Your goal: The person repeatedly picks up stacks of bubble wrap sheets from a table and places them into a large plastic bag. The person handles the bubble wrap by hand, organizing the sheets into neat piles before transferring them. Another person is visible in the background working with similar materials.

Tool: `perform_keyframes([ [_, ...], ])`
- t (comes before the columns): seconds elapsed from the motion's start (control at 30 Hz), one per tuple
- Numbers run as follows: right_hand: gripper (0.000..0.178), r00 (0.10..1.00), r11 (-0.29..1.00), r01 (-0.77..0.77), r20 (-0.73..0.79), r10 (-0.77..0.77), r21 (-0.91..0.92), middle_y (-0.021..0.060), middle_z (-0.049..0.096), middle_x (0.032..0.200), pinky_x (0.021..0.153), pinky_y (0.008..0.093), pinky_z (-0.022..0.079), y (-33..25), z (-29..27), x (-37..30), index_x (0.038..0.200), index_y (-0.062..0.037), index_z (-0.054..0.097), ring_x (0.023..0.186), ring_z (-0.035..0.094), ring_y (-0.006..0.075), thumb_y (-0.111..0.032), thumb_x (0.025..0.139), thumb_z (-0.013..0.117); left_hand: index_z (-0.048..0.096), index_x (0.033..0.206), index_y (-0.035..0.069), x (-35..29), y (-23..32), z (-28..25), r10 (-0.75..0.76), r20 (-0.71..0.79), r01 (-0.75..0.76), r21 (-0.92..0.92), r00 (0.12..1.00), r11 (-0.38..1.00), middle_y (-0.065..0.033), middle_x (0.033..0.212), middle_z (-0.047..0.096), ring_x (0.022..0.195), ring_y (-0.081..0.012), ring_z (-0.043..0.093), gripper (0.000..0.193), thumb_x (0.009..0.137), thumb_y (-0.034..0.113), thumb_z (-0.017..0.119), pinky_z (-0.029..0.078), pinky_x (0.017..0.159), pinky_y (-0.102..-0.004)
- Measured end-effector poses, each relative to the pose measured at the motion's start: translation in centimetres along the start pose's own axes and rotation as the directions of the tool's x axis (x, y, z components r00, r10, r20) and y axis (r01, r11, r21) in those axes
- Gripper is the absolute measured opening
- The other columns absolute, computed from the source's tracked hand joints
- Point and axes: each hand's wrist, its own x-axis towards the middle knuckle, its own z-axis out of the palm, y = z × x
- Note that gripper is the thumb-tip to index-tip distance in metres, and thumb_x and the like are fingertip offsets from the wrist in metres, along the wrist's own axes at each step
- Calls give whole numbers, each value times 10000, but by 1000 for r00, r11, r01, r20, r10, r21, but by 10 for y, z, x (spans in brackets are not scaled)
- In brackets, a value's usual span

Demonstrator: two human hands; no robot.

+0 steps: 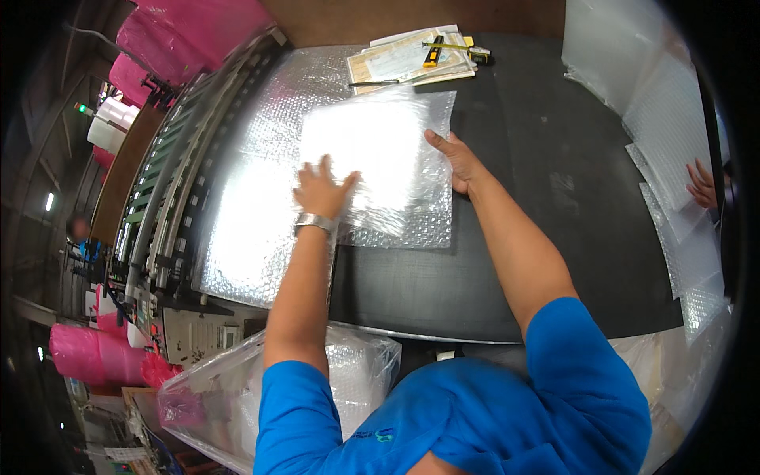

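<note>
A small stack of clear bubble wrap sheets (431, 222) lies in front of me, its top washed out by glare. My left hand (323, 190), with a metal band on the wrist, rests on the stack's left side, fingers spread. At the stack's right edge is my right hand (457, 162). Its thumb lies over the top and its other fingers go out of sight at the edge, gripping the sheets. A longer bubble wrap web (253, 214) stretches under and to the left of the stack.
A dark work surface (554, 190) carries papers (396, 63), a yellow-black cutter (433, 51), a tape measure (480, 55) and a pen (374, 83) at the back. Left stands a roller machine (158, 182). Bubble wrap sheets (665, 127) hang right, near another person's hand (701, 184). Below sits a plastic bag (237, 388).
</note>
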Motion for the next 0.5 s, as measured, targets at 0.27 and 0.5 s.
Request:
perform_keyframes([
  [0.27,549,992,990,116,-42,-120,-83,143,529,1058,749,434,505,-9,-23,-24,1195,-46,370,905,573,267,30,702,598,426,1250,156,-73,25,14,88,-152,-134,-323,985,937,-178,1246,417,1156,-327,388,780,649,622,599,302,922,-511],
  [0.5,671,976,949,136,205,-78,-285,113,522,1085,882,374,416,-40,-15,-138,1221,-39,407,998,514,234,-92,610,682,193,1326,-32,-102,-27,15,58,-75,-79,-995,995,67,-219,1339,267,1246,-322,242,962,669,462,694,197,1031,-400],
])
